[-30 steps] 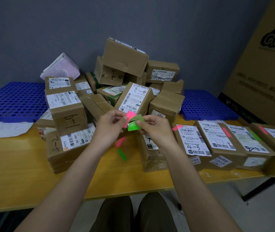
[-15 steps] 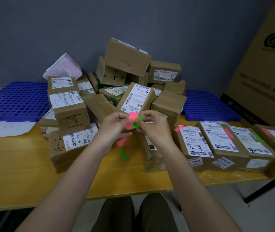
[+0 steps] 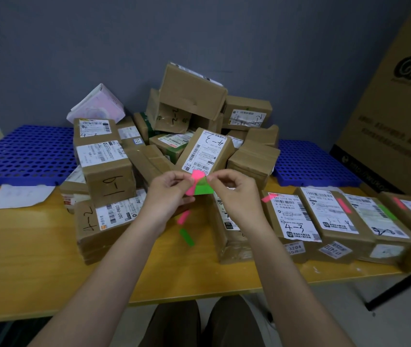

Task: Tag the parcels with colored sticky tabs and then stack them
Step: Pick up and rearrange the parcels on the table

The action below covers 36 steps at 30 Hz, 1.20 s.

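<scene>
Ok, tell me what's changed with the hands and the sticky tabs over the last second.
The green tab, bent over a second ago, now hangs flatter from the right hand, which pinches its top edge. The left hand still holds the pink tabs, and both hands have barely shifted. The row of tagged parcels and the pile behind lie as before.

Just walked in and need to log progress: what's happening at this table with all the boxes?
A person is tagging parcels. The left hand holds a small bunch of pink and green sticky tabs, and the right hand pinches the green one, apparently peeling it off. Four parcels in a row on the right already carry tabs. The heap of parcels behind the hands shows no tabs, and nothing looks neatly stacked yet.
</scene>
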Each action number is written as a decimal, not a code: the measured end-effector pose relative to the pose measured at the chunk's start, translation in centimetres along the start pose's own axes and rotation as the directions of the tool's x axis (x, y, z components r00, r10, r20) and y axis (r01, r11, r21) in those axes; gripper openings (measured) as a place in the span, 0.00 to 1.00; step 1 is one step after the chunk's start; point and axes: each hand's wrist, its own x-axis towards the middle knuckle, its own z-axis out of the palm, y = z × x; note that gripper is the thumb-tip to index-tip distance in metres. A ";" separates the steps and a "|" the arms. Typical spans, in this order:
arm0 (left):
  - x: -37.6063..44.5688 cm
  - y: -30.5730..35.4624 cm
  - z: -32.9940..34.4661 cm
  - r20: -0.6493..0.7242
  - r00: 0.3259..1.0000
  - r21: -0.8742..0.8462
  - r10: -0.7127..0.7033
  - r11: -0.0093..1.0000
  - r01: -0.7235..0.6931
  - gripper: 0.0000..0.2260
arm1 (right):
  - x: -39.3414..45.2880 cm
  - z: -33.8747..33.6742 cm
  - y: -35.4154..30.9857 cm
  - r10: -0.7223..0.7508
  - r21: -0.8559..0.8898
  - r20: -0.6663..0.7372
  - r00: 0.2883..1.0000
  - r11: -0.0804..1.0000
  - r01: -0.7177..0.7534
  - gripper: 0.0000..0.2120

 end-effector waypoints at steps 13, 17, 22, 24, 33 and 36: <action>-0.1 0.0 0.0 0.026 0.999 -0.098 -0.029 0.995 0.031 0.02 | 0.6 0.9 0.4 0.260 0.210 0.016 0.965 0.943 -0.258 0.05; 0.2 -0.1 -0.3 0.003 0.999 -0.177 -0.052 0.983 0.052 0.04 | 0.7 0.6 0.2 0.356 0.327 0.025 0.934 0.880 -0.344 0.06; 0.9 -1.1 -1.3 0.013 1.000 0.169 -0.002 0.986 -0.001 0.04 | 0.8 -0.7 0.6 0.202 0.224 -0.152 0.968 0.960 -0.166 0.06; 1.2 -1.8 -1.7 0.066 0.998 0.460 -0.004 0.887 -0.027 0.04 | 0.9 -1.3 0.8 0.176 0.169 -0.173 0.969 0.975 -0.147 0.06; 1.1 -1.8 0.3 0.268 0.943 0.887 0.198 0.332 -0.321 0.10 | 0.9 -5.0 1.5 0.191 -0.025 -0.070 0.979 0.981 -0.193 0.09; 0.7 -1.5 1.1 0.303 0.907 0.763 0.292 0.495 -0.415 0.09 | 1.0 -7.2 1.1 0.188 -0.117 0.040 0.981 0.976 -0.183 0.07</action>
